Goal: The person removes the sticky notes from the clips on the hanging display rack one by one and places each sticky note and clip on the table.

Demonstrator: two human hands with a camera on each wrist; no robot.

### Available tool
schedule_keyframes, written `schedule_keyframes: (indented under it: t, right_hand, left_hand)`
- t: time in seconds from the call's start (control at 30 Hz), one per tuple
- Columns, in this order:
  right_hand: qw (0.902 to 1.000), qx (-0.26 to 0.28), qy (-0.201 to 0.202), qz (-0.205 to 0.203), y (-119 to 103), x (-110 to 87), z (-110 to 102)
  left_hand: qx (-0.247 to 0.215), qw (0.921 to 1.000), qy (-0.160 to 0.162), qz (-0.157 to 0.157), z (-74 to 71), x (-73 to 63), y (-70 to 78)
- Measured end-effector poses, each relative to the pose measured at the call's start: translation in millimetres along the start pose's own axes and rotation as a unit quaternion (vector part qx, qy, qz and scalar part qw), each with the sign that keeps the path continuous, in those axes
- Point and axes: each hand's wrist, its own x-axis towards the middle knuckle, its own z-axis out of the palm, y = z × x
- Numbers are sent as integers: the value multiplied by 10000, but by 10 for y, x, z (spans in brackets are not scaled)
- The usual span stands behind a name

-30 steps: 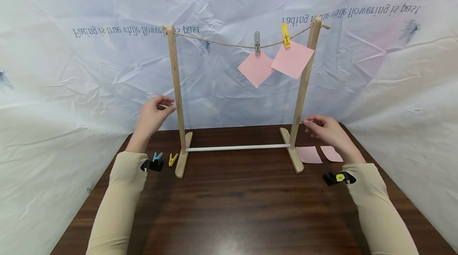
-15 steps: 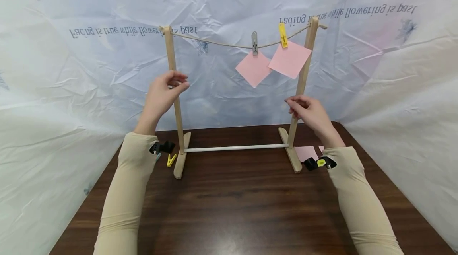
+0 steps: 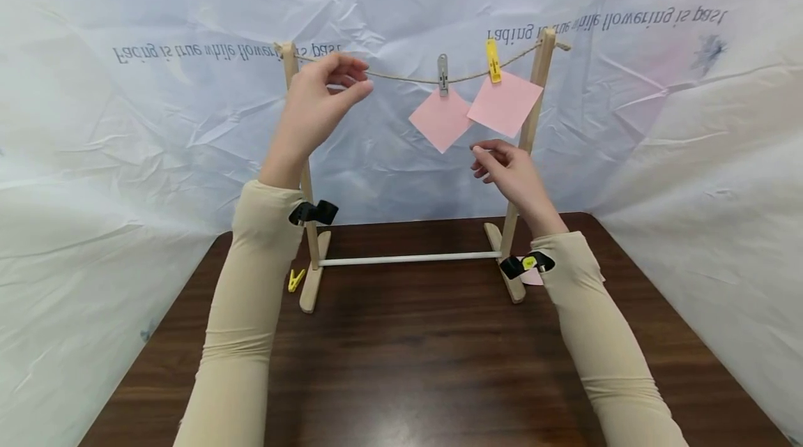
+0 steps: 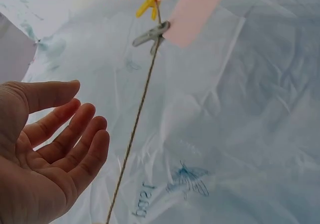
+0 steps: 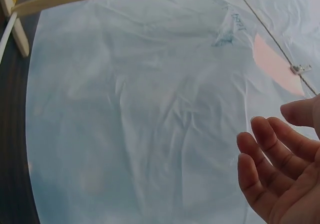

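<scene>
Pink paper, likely light, easily creased, best edge-held, is hung at one o'clock; all fingers are loosely spread, empty

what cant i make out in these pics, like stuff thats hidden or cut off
Head: table paper, mostly hidden by the right sleeve and camera; how much lies there can't be told.
Head: part of the rope, behind the left hand.
Left wrist: hung papers, cut off by the top edge.
Right wrist: most of the left hand, cut off by the top edge; the right hand, by the right edge.
</scene>
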Motion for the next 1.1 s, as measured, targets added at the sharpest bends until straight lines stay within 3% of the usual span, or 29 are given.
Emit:
schedule_keyframes:
  t: [0.17,0.27,0.5,0.77,1.0,1.1]
  right_hand:
    - [9990,363,-252,111,-80,57,90]
    - [9980,523,-315,151,-133,84,148]
    - [9981,556,-241,-134,-167,133,258]
    - [9965,812,-173,-128,-174,141,344]
    - [9968,764,-193,-147,-127,171,376]
    - [9971,736,-158,-111,-114,171,352]
  left_hand:
    - [-160,9997,-31,181,113,140,117]
    - [-27,9997,-120,230,189,229,165]
    - [434,9974,-581,40,393,378,229]
    - [107,9967,-801,82,580,494,278]
    - [168,9965,-820,-50,700,557,287]
    - [254,9946,-974,-238,757,600,279]
